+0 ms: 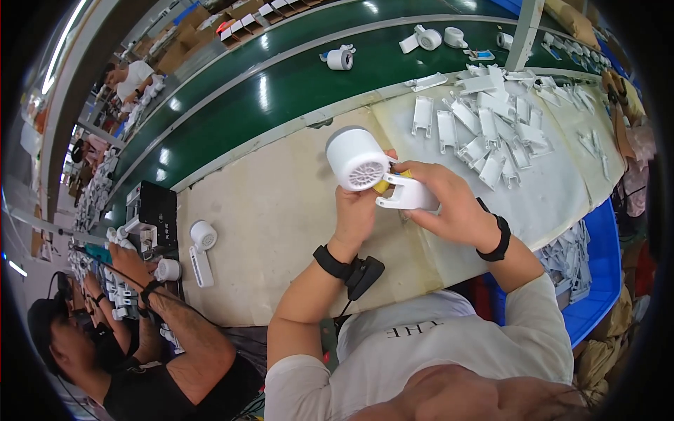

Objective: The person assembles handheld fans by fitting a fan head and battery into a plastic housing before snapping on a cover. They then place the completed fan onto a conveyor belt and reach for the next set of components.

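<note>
Over the middle of the bench I hold up a white handheld fan, its round fan head (357,158) tilted so that the grille faces down toward me. My left hand (357,214) grips it from below, near the joint, with its fingers partly hidden behind. Closed on the white handle shell (407,194) is my right hand (456,203), thumb beneath and fingers above. A small yellow part (383,184) shows between head and shell. I cannot tell whether the two are joined.
Loose white handle shells (484,123) lie heaped at right; a blue bin (605,259) holds more parts. Another fan (203,235) lies at left near a black box (156,214). A co-worker (77,344) works there. Fan parts sit on the green conveyor (281,88) beyond.
</note>
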Available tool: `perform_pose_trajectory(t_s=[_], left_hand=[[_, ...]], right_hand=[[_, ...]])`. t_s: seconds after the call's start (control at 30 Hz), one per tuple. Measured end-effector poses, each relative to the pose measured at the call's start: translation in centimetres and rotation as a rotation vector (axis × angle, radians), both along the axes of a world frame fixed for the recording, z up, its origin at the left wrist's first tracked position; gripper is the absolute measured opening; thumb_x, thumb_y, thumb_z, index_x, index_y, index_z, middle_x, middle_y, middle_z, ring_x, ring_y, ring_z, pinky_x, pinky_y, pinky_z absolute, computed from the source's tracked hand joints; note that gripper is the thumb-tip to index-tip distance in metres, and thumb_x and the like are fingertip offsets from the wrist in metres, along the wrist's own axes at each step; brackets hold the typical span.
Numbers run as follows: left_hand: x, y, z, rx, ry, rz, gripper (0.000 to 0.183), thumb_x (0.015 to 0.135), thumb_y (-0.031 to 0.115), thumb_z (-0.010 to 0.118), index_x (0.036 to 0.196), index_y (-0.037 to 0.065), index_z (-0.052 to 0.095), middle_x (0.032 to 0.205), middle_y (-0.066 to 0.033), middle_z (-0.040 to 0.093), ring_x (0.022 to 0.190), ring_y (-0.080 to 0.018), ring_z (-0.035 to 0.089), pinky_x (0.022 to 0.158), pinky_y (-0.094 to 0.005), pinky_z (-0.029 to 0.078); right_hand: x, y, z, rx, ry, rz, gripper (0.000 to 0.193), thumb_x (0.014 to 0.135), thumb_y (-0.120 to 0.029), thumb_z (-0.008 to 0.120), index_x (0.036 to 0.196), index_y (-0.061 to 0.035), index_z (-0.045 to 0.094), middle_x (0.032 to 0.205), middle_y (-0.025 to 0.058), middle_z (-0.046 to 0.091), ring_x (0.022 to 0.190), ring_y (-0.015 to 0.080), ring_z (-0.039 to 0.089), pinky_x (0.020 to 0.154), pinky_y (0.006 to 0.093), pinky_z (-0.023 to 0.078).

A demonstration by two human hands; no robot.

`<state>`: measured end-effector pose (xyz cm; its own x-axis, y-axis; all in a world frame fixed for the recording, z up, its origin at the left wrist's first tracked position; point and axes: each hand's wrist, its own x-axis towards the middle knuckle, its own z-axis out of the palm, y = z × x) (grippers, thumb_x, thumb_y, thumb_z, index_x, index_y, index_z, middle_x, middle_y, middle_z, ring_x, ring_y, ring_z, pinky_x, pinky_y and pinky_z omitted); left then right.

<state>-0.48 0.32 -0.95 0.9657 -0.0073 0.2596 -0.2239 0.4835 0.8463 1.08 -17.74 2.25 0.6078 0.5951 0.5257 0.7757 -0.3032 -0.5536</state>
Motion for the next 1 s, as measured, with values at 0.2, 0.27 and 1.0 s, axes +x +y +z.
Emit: perform_pose_trajectory(t_s=[0.2,0.27,1.0], left_hand=[[0.2,-0.4,0.1,-0.217,0.066,0.019,0.035,0.091,0.011,0.050,0.125,0.002,0.045,0.124,-0.0095,0.051,0.110,-0.0167,0.051,0.089,-0.0300,0.045],[0.2,-0.4,0.1,-0.229,0.069,0.000,0.036,0.091,0.011,0.050,0.125,0.002,0.044,0.124,-0.0095,0.050,0.110,-0.0167,0.051,0.089,-0.0301,0.045],[-0.2,1.8,3.8,-0.269,-0.081,0.132,0.033,0.086,0.010,0.058,0.116,-0.001,0.048,0.111,-0.0131,0.056,0.105,-0.0268,0.056,0.095,-0.0404,0.043]], right_hand=[[0.4,0.4,0.5,-0.007,-0.155,-0.166,0.060,0.070,-0.005,0.067,0.124,-0.0043,0.041,0.130,0.0149,0.045,0.118,0.0353,0.043,0.095,0.0397,0.039],[0.4,1.1,0.4,-0.114,-0.156,-0.174,0.063,0.071,-0.004,0.066,0.127,-0.0033,0.038,0.133,0.0167,0.041,0.123,0.0360,0.038,0.099,0.0410,0.036],[0.8,3.8,1.0,0.287,0.949,0.201,0.045,0.086,-0.033,0.058,0.110,0.0032,0.049,0.099,0.0127,0.059,0.083,0.0148,0.060,0.067,0.0257,0.048]])
